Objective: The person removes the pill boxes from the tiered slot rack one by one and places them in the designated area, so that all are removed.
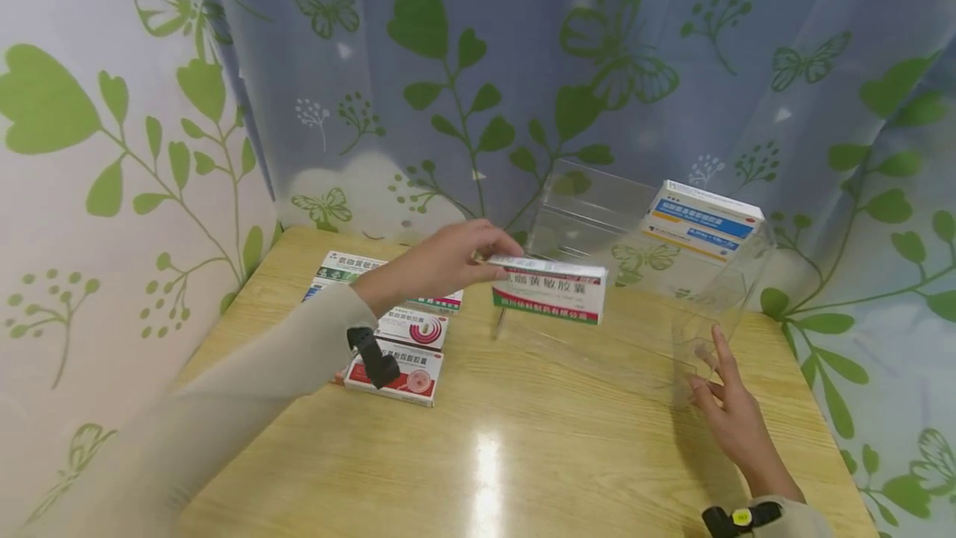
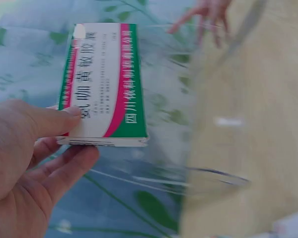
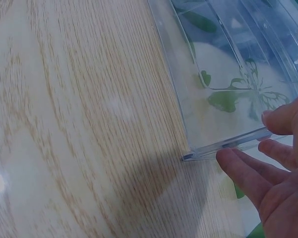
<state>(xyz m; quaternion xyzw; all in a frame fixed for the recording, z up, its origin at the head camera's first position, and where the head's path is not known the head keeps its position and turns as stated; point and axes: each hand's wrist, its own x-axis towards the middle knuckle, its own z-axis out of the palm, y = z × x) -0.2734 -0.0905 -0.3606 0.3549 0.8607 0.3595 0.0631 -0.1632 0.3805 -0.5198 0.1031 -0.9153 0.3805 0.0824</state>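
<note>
My left hand (image 1: 456,260) pinches one end of a white medicine box (image 1: 551,293) with green and red bands and Chinese lettering. In the left wrist view, my thumb lies on the printed face of the box (image 2: 102,82) and fingers are beneath its end. The box is held above the table, in front of a clear plastic display rack (image 1: 582,339). At the rack's right side, my right hand (image 1: 735,418) holds the transparent side wall. The right wrist view shows thumb and fingers on either side of that wall (image 3: 233,141).
A blue, white and orange medicine box (image 1: 702,218) sits high on the rack's right. Several more boxes, among them a red and white one (image 1: 414,372), lie on the wooden table (image 1: 538,455) at left, partly behind my left arm. Patterned curtains (image 1: 508,40) surround the table.
</note>
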